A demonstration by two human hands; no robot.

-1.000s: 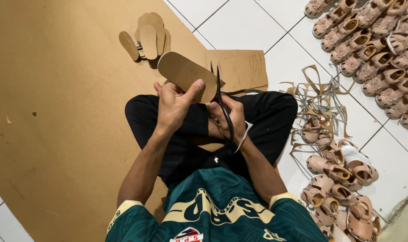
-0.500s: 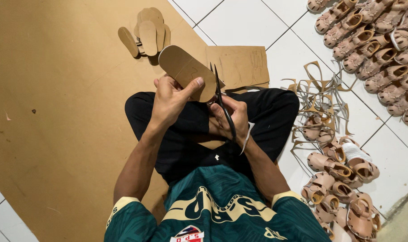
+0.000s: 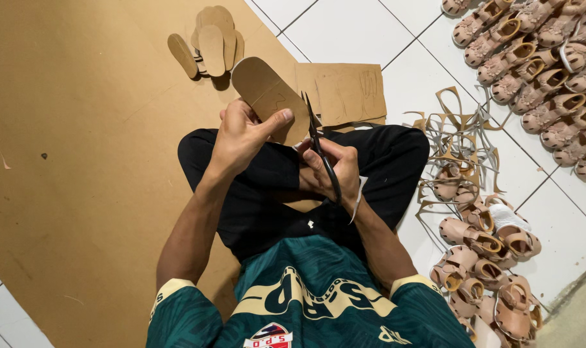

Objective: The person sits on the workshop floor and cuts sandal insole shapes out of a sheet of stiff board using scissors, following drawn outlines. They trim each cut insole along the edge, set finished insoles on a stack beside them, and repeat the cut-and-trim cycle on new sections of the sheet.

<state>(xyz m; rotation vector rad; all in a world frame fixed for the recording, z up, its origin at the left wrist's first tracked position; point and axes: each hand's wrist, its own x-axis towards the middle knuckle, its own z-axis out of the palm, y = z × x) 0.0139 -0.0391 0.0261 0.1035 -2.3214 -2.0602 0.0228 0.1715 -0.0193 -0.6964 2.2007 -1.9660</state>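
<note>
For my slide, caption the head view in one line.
Left hand holds a sole-shaped board cutout while right hand works black scissors along its edge.

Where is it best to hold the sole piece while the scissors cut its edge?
Probably the wide middle of the sole, from the left, away from the scissors. The left hand already pinches it there, thumb on top. It is flat and thin, and the right edge meets the blades in the right hand.

The scene is evenly and brightly lit from above, with no glare. Soft, short shadows are cast beneath the stacked brown soles (image 3: 206,45) at 11 o'clock. Focus is kept sharp throughout; slight wide-angle stretching is seen towards the corners, notably at 5 o'clock
</note>
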